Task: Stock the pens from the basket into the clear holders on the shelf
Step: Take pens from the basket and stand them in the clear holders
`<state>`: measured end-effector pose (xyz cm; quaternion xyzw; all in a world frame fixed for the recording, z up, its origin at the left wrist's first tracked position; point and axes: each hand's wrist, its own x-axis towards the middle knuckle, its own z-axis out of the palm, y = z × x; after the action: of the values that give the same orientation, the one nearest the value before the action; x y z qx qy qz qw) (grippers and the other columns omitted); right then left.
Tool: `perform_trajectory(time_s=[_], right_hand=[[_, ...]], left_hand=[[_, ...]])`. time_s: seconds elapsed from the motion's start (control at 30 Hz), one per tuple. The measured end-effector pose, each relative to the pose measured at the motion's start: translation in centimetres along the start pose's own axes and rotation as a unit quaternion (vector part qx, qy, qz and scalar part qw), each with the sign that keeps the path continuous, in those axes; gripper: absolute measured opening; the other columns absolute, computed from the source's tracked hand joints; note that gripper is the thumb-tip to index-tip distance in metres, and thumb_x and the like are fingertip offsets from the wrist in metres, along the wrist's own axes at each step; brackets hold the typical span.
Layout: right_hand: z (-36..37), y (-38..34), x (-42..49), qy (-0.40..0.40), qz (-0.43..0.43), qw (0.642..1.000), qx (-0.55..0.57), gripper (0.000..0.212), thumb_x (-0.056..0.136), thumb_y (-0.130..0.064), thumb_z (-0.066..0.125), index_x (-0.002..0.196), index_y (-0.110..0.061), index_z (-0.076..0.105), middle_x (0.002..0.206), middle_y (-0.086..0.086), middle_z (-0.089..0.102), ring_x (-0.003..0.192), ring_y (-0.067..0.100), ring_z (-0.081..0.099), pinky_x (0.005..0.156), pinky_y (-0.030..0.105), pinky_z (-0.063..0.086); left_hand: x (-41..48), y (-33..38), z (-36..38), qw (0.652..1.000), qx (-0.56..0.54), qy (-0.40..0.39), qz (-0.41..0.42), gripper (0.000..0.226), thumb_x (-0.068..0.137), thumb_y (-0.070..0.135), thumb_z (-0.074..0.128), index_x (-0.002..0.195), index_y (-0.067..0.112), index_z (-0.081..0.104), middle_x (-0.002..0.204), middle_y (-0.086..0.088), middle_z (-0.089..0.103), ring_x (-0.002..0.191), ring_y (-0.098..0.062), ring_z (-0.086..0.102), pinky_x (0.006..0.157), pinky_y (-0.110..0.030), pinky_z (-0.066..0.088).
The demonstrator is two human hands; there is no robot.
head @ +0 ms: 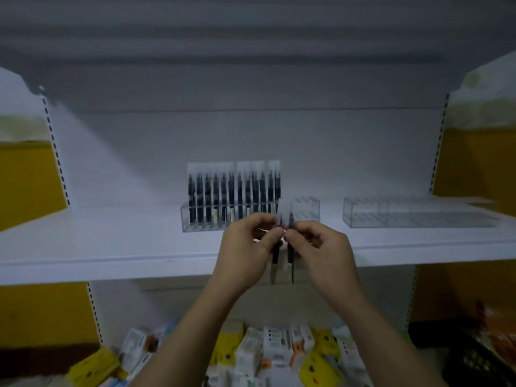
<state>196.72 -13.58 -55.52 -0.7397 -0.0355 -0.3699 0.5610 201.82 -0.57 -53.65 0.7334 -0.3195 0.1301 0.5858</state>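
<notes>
Your left hand and right hand meet in front of the shelf, fingertips nearly touching. Between them they pinch two pens. Each hand's fingers and thumb are curled round the packaging at about mid-length. The dark barrels hang side by side below your fingers, across the shelf's front edge, and the pale tops of the sleeves stand up above your knuckles. The blur hides which hand has the firmer hold on which pen.

The two pens are slim, black and straight, each in a clear, glossy sleeve. Just behind your hands sits a clear holder, a long, low box with see-through walls. It holds a tight upright row of stocked pens in the same kind of sleeve, and its right end shows only bare slots. A second holder of the same shape stands to the right, apart from the first, with no pens visible in it.

The shelf is smooth, white and flat, carried on white uprights punched with dark slots. Yellow panels flank the white back wall. Below, small white and yellow boxes lie jumbled, and a dark mesh basket sits at the lower right. The light is dim.
</notes>
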Motion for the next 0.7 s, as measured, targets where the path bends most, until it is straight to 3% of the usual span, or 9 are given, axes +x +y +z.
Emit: perform_trajectory(time_s=[0.1,0.2,0.37,0.43,0.57,0.7], right_hand=[[-0.3,-0.7,2.8,-0.001,-0.013,0.999,0.029,0.017,0.087,-0.012,0.068,0.091,-0.028,0.067,0.082,-0.004,0.07,0.075,0.008,0.067,0.068,0.026,0.056],[-0.9,-1.2,5.6,0.014,-0.023,0.999,0.047,0.029,0.088,-0.006,0.066,0.101,-0.031,0.061,0.083,-0.001,0.066,0.073,0.012,0.068,0.061,0.024,0.055],[-2.0,-1.4,9.8,0.035,-0.073,0.996,-0.048,0.059,0.089,-0.007,0.064,0.135,-0.04,0.046,0.087,-0.003,0.06,0.068,0.016,0.065,0.058,0.026,0.058],[-2.2,-1.5,11.4,0.032,-0.087,0.994,-0.053,0.054,0.09,-0.007,0.063,0.133,-0.037,0.051,0.084,-0.003,0.057,0.067,0.019,0.064,0.058,0.026,0.058],[-2.2,-1.4,14.0,0.045,-0.105,0.991,-0.066,0.048,0.09,-0.011,0.065,0.133,-0.029,0.054,0.084,-0.009,0.056,0.067,0.014,0.066,0.06,0.028,0.059],[-1.6,-0.7,16.1,0.05,-0.114,0.99,-0.068,0.047,0.091,-0.012,0.064,0.132,-0.03,0.053,0.087,-0.013,0.054,0.072,0.014,0.066,0.066,0.032,0.061]], left_hand=[[2.4,0.8,-0.6,1.0,0.007,-0.007,0.014,0.031,0.09,0.012,0.066,0.115,0.03,0.061,0.091,0.004,0.068,0.083,-0.014,0.068,0.08,-0.036,0.057],[4.8,1.5,-1.2,0.999,0.013,-0.002,0.046,0.058,0.09,0.01,0.064,0.138,0.036,0.043,0.089,0.002,0.062,0.078,-0.013,0.064,0.073,-0.027,0.057],[9.0,2.9,-1.5,0.996,0.034,-0.012,0.079,0.05,0.092,0.012,0.062,0.132,0.039,0.047,0.102,0.004,0.058,0.081,-0.012,0.067,0.069,-0.026,0.059],[10.9,3.1,-1.3,0.995,0.042,-0.008,0.09,0.047,0.091,0.014,0.064,0.128,0.038,0.049,0.105,0.006,0.058,0.081,-0.011,0.068,0.069,-0.029,0.06],[13.9,3.2,-0.6,0.987,0.097,0.012,0.127,0.046,0.09,0.017,0.065,0.128,0.036,0.049,0.097,0.012,0.06,0.082,-0.001,0.063,0.065,-0.012,0.052],[15.9,2.5,0.0,0.978,0.146,0.037,0.144,0.046,0.088,0.02,0.068,0.127,0.035,0.051,0.087,0.018,0.059,0.082,0.007,0.057,0.069,-0.008,0.043]])
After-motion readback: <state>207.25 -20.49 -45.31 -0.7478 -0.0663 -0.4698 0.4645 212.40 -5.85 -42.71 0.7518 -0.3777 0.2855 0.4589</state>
